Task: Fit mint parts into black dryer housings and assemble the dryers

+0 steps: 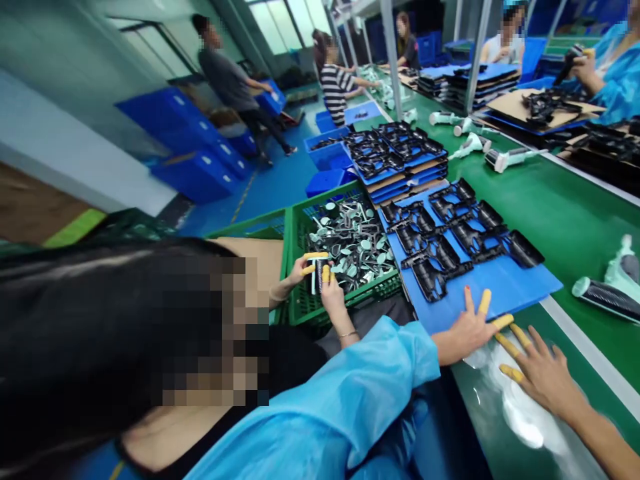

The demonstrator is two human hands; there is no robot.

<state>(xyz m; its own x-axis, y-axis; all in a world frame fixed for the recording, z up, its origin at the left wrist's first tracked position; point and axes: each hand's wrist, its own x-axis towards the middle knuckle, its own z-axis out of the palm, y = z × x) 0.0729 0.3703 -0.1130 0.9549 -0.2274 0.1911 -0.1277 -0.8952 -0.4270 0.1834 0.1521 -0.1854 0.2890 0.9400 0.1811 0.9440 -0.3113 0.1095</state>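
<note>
The green table (565, 220) leaves passage right of the black casings (467, 237); a stack (420, 175) blocks far left, a tool (613, 297) right.

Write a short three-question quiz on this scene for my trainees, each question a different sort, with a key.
1. Short answer: What lies on the sheet nearest the left hand?

2. True or false: Both the left hand and the right hand wear yellow finger covers.

3. Multiple choice: The crate of mixed small pieces beside the sheet is
A. red
B. white
C. green

Key:
1. Black parts.
2. True.
3. C.
</note>
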